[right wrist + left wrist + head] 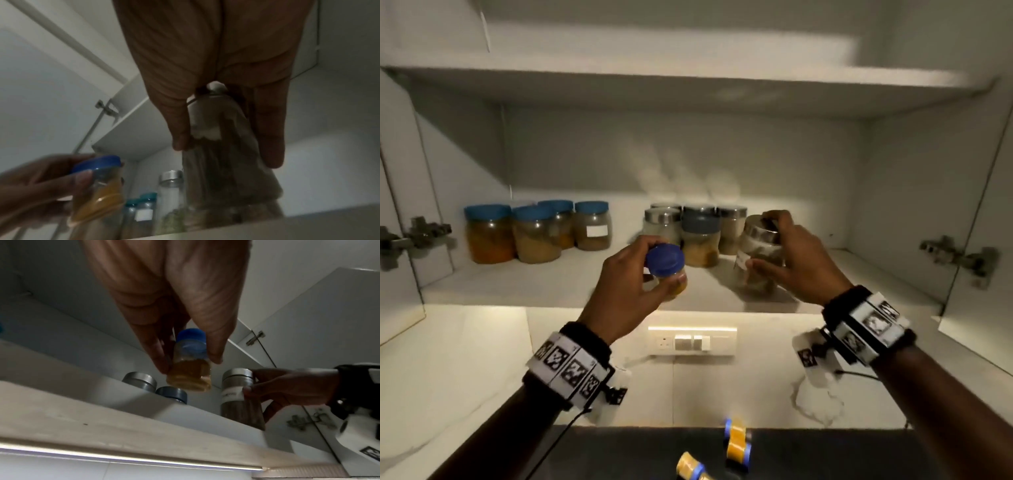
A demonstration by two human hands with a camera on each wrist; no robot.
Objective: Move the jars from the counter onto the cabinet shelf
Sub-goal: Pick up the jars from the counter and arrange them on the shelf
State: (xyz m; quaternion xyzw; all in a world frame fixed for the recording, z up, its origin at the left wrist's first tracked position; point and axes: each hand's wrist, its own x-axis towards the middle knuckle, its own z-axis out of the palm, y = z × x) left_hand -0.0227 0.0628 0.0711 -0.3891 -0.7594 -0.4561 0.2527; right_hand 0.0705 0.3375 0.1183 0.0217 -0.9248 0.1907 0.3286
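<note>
My left hand (650, 274) grips a small blue-lidded jar (667, 270) of yellow powder, held just above the front of the cabinet shelf (551, 284). In the left wrist view that jar (190, 368) sits between thumb and fingers. My right hand (774, 250) holds a steel-lidded glass jar (758, 253) with a white label, tilted, low over the shelf on the right. The right wrist view shows this jar (222, 154) between thumb and fingers, its base near the shelf.
Blue-lidded jars (534, 231) stand at the shelf's left, steel-lidded jars (695, 229) in the middle. Open cabinet doors with hinges (417, 236) flank the shelf. On the dark counter (825, 455) below lie small yellow jars (736, 445). A switch panel (691, 341) is on the wall.
</note>
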